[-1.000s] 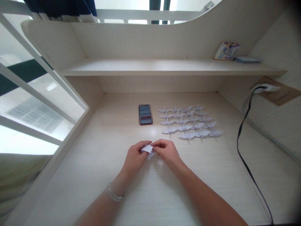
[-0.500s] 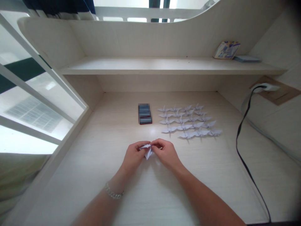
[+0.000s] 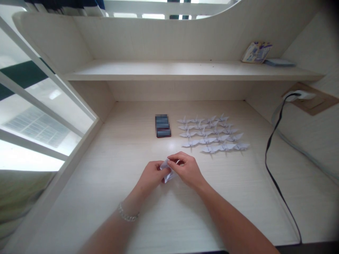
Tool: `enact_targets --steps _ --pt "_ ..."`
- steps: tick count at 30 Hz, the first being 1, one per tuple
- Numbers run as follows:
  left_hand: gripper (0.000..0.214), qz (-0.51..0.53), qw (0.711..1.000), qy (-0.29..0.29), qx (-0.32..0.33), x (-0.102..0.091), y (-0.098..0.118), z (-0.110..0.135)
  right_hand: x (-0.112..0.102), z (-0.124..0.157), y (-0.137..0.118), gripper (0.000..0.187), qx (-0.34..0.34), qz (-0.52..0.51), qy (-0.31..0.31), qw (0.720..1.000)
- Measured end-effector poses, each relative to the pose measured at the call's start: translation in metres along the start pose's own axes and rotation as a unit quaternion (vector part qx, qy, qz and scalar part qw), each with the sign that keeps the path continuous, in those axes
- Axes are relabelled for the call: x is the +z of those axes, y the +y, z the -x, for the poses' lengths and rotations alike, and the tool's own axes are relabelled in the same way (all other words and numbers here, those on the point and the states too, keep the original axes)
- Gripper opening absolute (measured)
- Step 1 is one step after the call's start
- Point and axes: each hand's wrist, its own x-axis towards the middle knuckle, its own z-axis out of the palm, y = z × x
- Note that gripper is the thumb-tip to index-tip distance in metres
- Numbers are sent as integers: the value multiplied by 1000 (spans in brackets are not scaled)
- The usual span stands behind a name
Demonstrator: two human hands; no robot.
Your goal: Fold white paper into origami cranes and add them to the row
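Observation:
Between both hands, a small folded white paper (image 3: 167, 175) is held just above the desk (image 3: 119, 162). My left hand (image 3: 152, 175) grips its left side, thumb pressed on the front. My right hand (image 3: 186, 168) pinches its upper edge between thumb and forefinger. Parts of the paper are hidden behind the fingers, so its exact fold is hard to make out. Beyond my right hand, several white paper cranes (image 3: 208, 140) stand in rows on the desk. A dark, blurred-out rectangular object (image 3: 162, 125) lies to their left.
A shelf (image 3: 169, 68) runs along the back, with a patterned packet (image 3: 256, 52) and a thin flat item (image 3: 279, 62) at its right end. A black cable (image 3: 270, 162) hangs from the wall socket (image 3: 312, 98) down the desk's right side. White rails (image 3: 34, 98) border the left.
The folded paper has turned and tilted in my hands. My right hand has risen slightly along its top edge, and my left thumb lies further across its front. The view has shifted slightly.

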Motion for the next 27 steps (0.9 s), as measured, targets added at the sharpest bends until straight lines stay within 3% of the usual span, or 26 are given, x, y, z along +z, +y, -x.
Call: enact_targets --steps 14,19,23,27 --pt "20 -37 999 -22 -5 0 2 1 -3 -1 -2 13 -14 10 -9 1000" --pt "21 -3 1000 -18 -7 2 3 1 0 -1 0 11 0 -31 -9 999" --pt "20 47 998 32 -6 1 4 0 -1 -5 7 17 39 -110 8 993" --pt "32 73 993 89 10 -2 2 -1 -4 -6 12 18 63 -97 2 993"
